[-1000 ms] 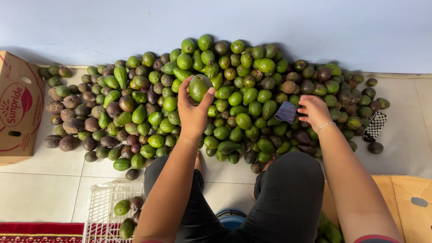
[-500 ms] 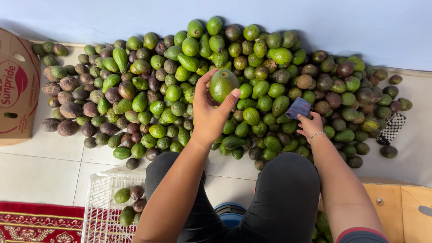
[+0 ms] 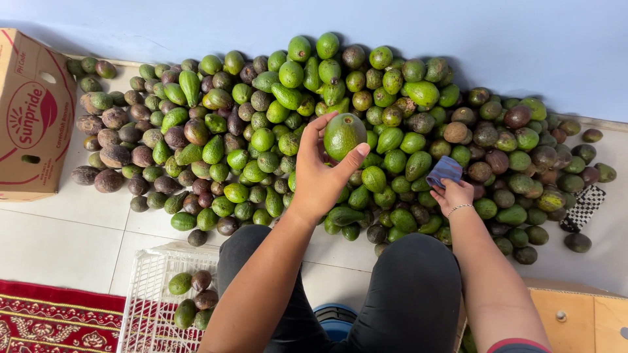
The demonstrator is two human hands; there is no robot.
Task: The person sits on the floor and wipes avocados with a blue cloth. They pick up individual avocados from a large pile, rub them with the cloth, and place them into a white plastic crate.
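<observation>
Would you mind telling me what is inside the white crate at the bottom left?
The white crate holds a few avocados, some green and some dark. The left arm and knee cover its right side, so anything there is hidden.

— What colours did the heap show?
— The pile of avocados (image 3: pixel 275 131) ran from bright green to dull purple-brown; the avocado (image 3: pixel 343 135) in the left hand (image 3: pixel 320 176) was green, mottled darker.
— And the cloth?
— The cloth (image 3: pixel 445 171) in the right hand (image 3: pixel 453 195) was blue-grey. A checkered rag (image 3: pixel 583 207) lay black and white.
— Elsewhere?
— A white crate (image 3: pixel 147 287), a red patterned rug (image 3: pixel 46 323), a tan carton (image 3: pixel 29 117) printed red, pale tiles (image 3: pixel 59 242).
</observation>
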